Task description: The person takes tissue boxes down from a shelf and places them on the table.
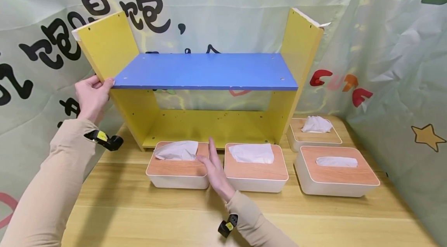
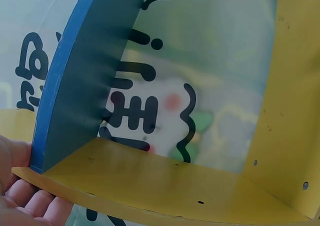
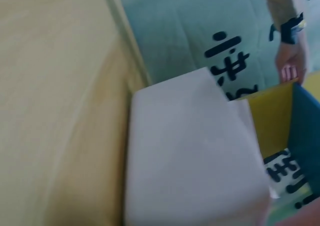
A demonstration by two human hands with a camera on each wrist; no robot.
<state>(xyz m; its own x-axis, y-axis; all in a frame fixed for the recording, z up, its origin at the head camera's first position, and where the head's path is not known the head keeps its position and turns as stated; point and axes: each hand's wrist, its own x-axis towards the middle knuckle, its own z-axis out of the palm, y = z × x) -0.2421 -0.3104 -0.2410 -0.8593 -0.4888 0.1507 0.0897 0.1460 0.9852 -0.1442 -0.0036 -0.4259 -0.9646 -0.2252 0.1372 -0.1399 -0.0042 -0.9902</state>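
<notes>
My left hand (image 1: 92, 97) grips the left side panel of a yellow and blue shelf unit (image 1: 206, 70). In the left wrist view its thumb lies by the end of the blue board (image 2: 75, 81), with the fingers (image 2: 40, 203) curled round the panel's outer side. Between two tissue boxes, my right hand (image 1: 217, 171) lies with straight fingers along the right side of the left tissue box (image 1: 178, 181), its thumb at the lid's edge. That box's white wall (image 3: 190, 151) fills the middle of the right wrist view. The middle tissue box (image 1: 256, 185) stands just right of the hand.
Two more tissue boxes, one at the front (image 1: 338, 188) and one behind it (image 1: 312, 140), stand at the right of the wooden table (image 1: 139, 208). Behind the shelf hangs a printed cloth (image 1: 227, 14), which also runs down both sides.
</notes>
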